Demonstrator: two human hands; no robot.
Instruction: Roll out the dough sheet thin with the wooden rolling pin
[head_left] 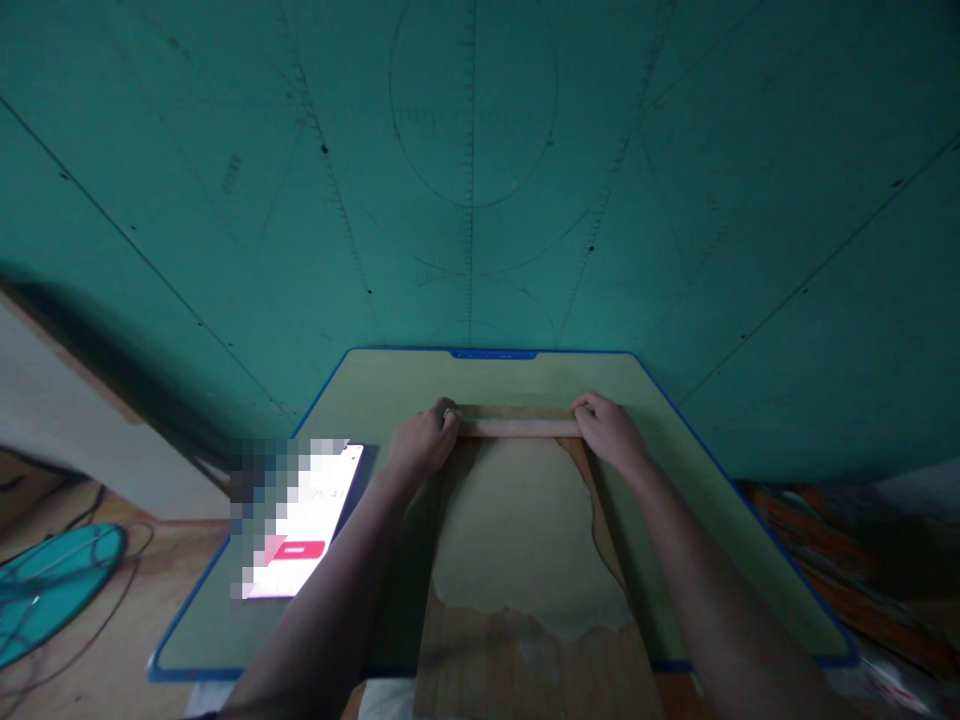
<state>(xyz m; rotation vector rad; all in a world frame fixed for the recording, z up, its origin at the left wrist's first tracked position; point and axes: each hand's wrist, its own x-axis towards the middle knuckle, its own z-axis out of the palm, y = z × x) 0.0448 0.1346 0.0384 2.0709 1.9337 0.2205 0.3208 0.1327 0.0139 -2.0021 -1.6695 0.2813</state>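
Observation:
A sheet of rolled-out dough (517, 530) with an uneven edge lies on a wooden board (540, 680). Across the far end of the dough rests a rolling pin (519, 428). My left hand (427, 435) is closed around its left end, and my right hand (606, 428) grips its right end. Both arms stretch forward on either side of the board. The pin's ends are hidden inside my fingers.
The board stands on a green tabletop (390, 385) with a blue rim. To the left lies a lit phone or tablet (322, 500), partly pixelated. A green wall (480, 280) rises behind. On the floor at left is a round teal object (60, 590) with cables.

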